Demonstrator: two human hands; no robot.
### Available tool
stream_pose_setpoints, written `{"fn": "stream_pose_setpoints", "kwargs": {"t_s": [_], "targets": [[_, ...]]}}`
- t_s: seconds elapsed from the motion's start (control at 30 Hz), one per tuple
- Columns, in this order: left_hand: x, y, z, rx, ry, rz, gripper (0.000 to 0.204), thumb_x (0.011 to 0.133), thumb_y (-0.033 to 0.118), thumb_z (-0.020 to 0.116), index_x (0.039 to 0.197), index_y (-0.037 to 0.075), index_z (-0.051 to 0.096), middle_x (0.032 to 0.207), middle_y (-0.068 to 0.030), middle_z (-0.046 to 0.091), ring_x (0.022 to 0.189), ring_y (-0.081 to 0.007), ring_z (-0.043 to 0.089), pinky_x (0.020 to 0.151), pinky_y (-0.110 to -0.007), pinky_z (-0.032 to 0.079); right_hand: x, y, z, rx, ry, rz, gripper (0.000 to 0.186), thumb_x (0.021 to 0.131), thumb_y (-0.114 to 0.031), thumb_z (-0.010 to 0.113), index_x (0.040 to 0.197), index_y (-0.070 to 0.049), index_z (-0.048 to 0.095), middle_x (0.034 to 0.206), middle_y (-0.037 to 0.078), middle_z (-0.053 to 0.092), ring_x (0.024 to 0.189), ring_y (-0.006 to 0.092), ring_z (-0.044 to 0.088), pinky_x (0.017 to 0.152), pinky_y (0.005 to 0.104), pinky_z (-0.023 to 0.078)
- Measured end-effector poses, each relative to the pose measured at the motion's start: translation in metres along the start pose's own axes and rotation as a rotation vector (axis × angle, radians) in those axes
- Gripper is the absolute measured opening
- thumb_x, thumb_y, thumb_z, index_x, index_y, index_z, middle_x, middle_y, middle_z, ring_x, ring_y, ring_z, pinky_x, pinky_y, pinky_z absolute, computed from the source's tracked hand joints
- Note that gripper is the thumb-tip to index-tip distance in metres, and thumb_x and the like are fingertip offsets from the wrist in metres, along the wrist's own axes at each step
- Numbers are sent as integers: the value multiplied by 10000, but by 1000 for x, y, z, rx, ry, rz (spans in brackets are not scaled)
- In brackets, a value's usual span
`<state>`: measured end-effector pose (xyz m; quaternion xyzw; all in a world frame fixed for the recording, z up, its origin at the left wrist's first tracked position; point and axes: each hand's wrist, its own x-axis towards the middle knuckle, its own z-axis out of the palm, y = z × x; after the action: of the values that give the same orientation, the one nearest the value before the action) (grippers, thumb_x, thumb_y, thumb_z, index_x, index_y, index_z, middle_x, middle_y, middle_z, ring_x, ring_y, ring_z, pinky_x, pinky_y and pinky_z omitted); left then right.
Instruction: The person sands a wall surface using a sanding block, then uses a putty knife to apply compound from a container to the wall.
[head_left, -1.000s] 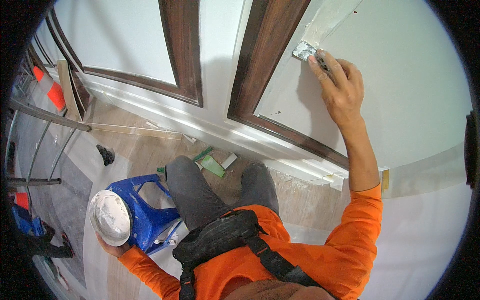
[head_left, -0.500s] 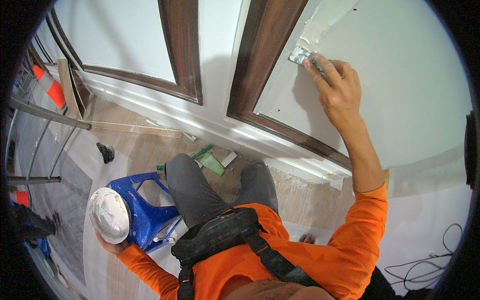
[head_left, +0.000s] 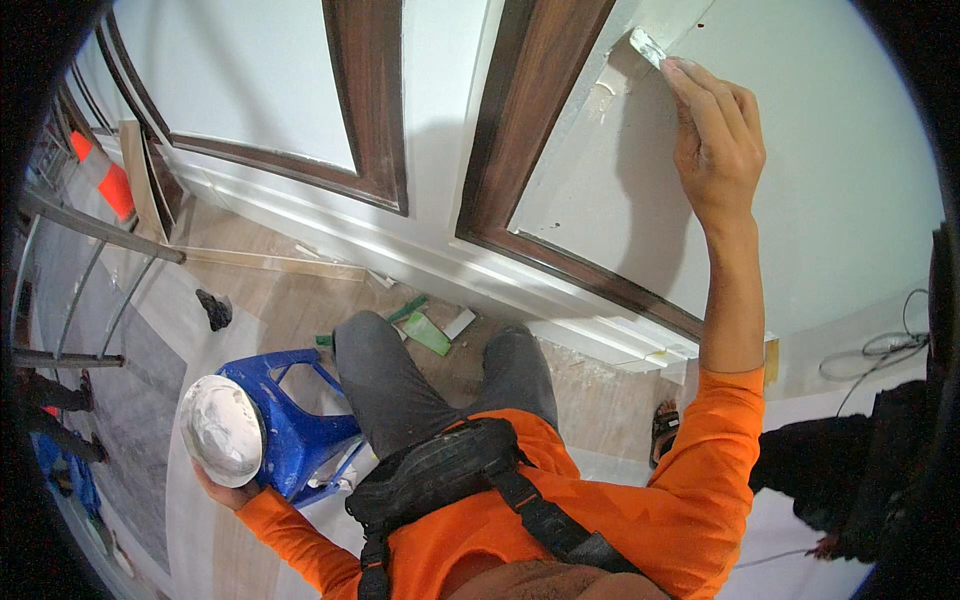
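My right hand (head_left: pixel 720 140) grips a small flat putty blade (head_left: pixel 650 48) smeared with white filler, at the white wall panel (head_left: pixel 820 170) inside dark brown wood moulding (head_left: pixel 532 115). A pale smear of filler (head_left: pixel 606 90) shows on the panel just below and left of the blade. Low at the left, my left hand (head_left: pixel 222 485) holds a round metal dish (head_left: pixel 222 425) of white paste from beneath, over the edge of a blue plastic stool (head_left: pixel 300 430); its fingers are partly hidden.
Curved metal railing (head_left: pixel 100 230) and an orange-white cone (head_left: pixel 105 175) stand left, beside leaning boards (head_left: pixel 140 175). Offcuts (head_left: pixel 428 330) lie near my knees. Another person in dark clothing (head_left: pixel 850 480), with a sandalled foot (head_left: pixel 663 430), is at right, near a loose cable (head_left: pixel 880 350). More legs show far left.
My right hand has moved up and right with the blade, which is now tilted. A person in dark clothing has come into view at the right. My left hand stays on the dish.
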<state>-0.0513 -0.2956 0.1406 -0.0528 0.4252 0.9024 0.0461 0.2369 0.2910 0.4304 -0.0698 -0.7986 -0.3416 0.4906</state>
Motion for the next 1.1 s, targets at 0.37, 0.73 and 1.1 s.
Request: {"fn": "stream_pose_setpoints", "kwargs": {"t_s": [0.37, 0.73, 1.1], "targets": [[-3, 0, 2, 10, 10, -31, 721, 1069, 482, 399, 1583, -22, 437, 1577, -233, 512, 1433, -398, 529, 1203, -543, 447, -8, -9, -2, 39, -86, 19, 483, 779, 67, 728, 1195, -173, 773, 1175, -2, 790, 929, 229, 690, 783, 334, 602], [-5, 4, 12, 64, 65, -2, 693, 1091, 452, 380, 1578, -39, 435, 1564, -242, 521, 1403, -401, 558, 1181, -537, 474, 16, 1, 0, 80, 68, 89, 413, 822, 60, 762, 1174, -156, 780, 1018, 44, 779, 888, 260, 695, 757, 354, 579], [10, 0, -23, 70, 21, 44, 666, 1102, 430, 401, 1568, -43, 445, 1556, -241, 529, 1399, -382, 564, 1183, -527, 471, -11, -24, 4, 130, -32, 178, 443, 789, 93, 747, 1165, -139, 780, 1023, 54, 782, 886, 256, 698, 766, 350, 577]]}}
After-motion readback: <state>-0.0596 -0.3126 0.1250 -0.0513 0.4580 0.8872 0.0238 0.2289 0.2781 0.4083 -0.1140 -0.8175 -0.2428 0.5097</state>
